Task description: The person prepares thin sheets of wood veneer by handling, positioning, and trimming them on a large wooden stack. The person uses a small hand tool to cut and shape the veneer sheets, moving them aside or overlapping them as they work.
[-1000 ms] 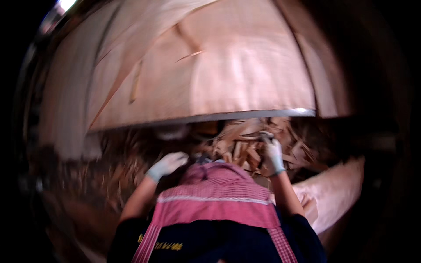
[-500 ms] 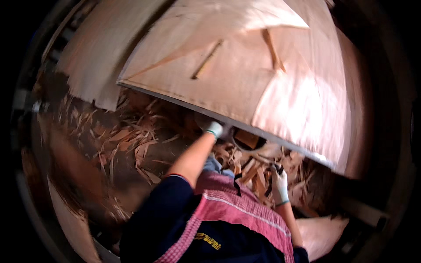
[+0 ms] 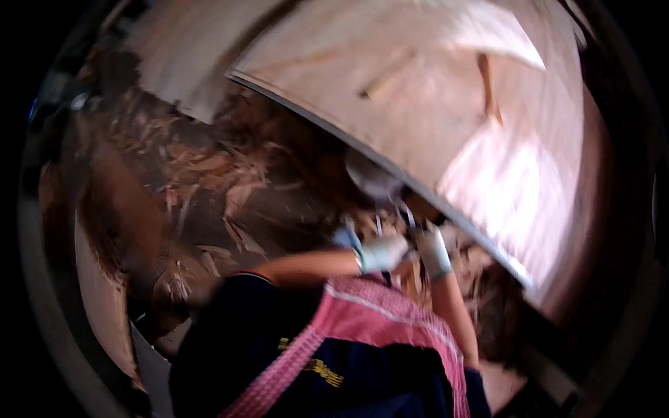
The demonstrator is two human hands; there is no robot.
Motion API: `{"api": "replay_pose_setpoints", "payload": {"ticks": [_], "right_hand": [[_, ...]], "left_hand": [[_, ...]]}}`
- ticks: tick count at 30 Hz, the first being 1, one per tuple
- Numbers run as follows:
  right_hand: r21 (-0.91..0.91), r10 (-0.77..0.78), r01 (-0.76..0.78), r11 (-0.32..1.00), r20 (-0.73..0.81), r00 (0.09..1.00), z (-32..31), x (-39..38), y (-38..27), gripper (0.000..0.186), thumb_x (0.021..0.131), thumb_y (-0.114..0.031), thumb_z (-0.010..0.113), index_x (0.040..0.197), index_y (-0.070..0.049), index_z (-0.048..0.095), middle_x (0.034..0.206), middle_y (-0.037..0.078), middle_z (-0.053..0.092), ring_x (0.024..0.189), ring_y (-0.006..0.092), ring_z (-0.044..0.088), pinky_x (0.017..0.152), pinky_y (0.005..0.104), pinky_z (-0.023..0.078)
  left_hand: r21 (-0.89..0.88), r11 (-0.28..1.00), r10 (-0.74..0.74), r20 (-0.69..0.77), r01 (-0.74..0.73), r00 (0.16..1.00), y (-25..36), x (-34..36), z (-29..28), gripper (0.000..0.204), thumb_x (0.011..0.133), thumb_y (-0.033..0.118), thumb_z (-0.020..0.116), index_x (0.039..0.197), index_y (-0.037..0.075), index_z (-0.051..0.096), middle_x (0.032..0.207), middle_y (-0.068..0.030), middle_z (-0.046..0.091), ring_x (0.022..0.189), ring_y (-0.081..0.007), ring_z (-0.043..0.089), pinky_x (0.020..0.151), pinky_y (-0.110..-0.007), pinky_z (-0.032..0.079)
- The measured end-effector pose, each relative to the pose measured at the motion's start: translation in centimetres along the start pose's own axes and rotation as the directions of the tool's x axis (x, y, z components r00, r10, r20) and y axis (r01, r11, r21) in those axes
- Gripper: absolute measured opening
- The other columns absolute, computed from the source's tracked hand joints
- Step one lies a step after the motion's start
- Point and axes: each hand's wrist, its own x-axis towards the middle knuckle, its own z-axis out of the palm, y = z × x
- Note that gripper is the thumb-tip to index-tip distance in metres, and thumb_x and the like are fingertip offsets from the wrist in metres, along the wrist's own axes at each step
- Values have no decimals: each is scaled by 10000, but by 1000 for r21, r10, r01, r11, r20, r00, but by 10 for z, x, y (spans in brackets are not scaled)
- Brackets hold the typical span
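Observation:
My left hand (image 3: 385, 253), in a white glove with a green cuff, is closed and held close beside my right hand, in front of my body. Motion blur hides what it holds, if anything. My right hand (image 3: 433, 252), gloved alike, grips a dark-handled tool (image 3: 412, 231) whose kind I cannot make out. Just beyond both hands runs the near edge of a large sheet stack (image 3: 418, 139) of thin pale wood veneer. Under that edge, a rounded grey object (image 3: 373, 174) shows, blurred.
Wood scraps (image 3: 216, 174) litter the floor at the left and below the stack. On the top sheet lie a short stick (image 3: 387, 75) and a narrow veneer strip (image 3: 489, 90). Another veneer sheet (image 3: 185, 59) is at the far left, and a pale board (image 3: 104, 292) stands near left.
My left hand has come back from beneath the stack's edge to my right hand. My right hand has risen slightly toward the edge. The view has turned, shifting the stack rightward.

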Motion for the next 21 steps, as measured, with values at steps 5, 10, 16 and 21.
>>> {"api": "replay_pose_setpoints", "payload": {"ticks": [5, 10, 16, 21], "right_hand": [[168, 151, -132, 977, -107, 983, -36, -16, -12, 233, 953, -180, 584, 979, 49, 621, 800, 69, 654, 716, 99, 563, 635, 271, 466], [-115, 151, -176, 978, -195, 969, -65, -48, 12, 241, 955, -169, 575, 1022, 58, 623, 851, 79, 672, 748, 123, 611, 683, 277, 496], [-23, 185, -190, 981, -149, 971, -56, -66, 23, 175, 950, -142, 593, 972, 30, 620, 807, 9, 635, 706, 82, 571, 654, 251, 470], [-57, 169, -181, 982, -169, 971, -58, -66, 29, 180, 948, -139, 594, 970, 39, 613, 823, 16, 639, 739, 88, 594, 683, 254, 493]], "left_hand": [[-332, 922, 168, -117, -198, 979, -52, -33, -74, 370, 818, 32, 529, 1179, 72, 604, 1208, -156, 601, 1113, -314, 577, 943, -416, 471], [-168, 948, 311, 297, -271, 903, -17, -83, -79, 567, 828, 18, 513, 1368, 189, 485, 1492, -88, 371, 1417, -319, 284, 1139, -503, 285], [-119, 889, 458, 228, -442, 859, 2, -67, -68, 356, 790, 69, 584, 1143, 115, 578, 1328, -86, 529, 1336, -293, 408, 1104, -461, 336], [-143, 948, 313, 270, -284, 910, -7, -77, -94, 184, 869, 179, 560, 1028, 98, 604, 981, -114, 655, 960, -307, 619, 877, -441, 457]]}}
